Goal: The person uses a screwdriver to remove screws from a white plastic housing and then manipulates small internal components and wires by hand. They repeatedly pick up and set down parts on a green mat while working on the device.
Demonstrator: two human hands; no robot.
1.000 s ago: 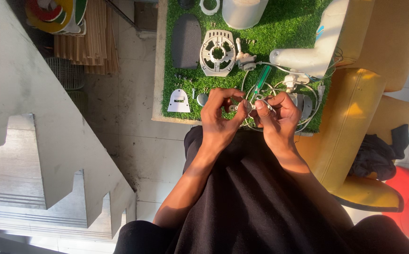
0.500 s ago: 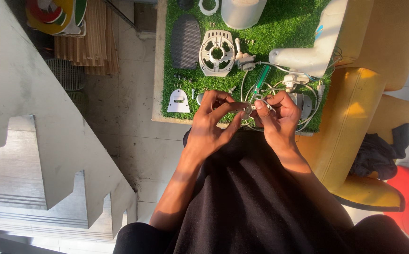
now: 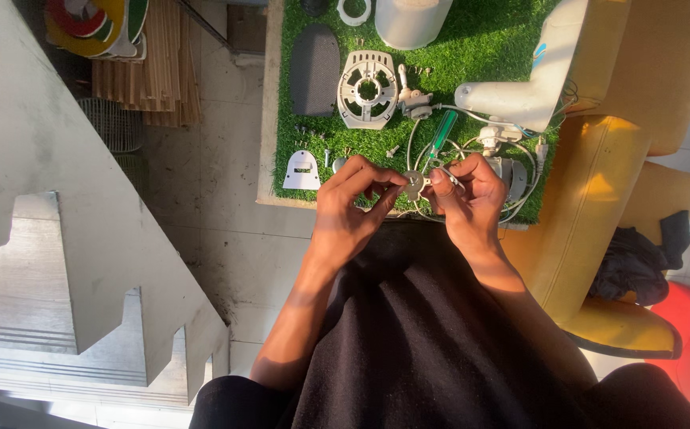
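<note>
- We see the left hand and the right hand meeting over the near edge of a green turf mat.
- Left fingers are curled, thumb and index pinched on a small grey metal part; right fingertips press the same part from the other side, so both hands grip it.
- The part sits right between the two sets of fingertips, touching both.
- Thin white wires loop just beyond the fingers and run under the right hand; we cannot tell if they are attached to the part.
- A green-handled screwdriver lies just past the right fingertips, tilted, on the mat.
- A small white arched cover lies left of the left fingers, near the mat edge.
- Small loose screws are scattered just beyond the left fingers.
- Farther beyond the left fingers: a white round vented housing, and a dark grey oval panel left of it.
- Beyond the right fingers: a white tubular body, well apart from the hands.
- Farthest: a white cylinder and a white ring at the top edge.
- Right of the right hand: a yellow chair with a dark cloth on it.
</note>
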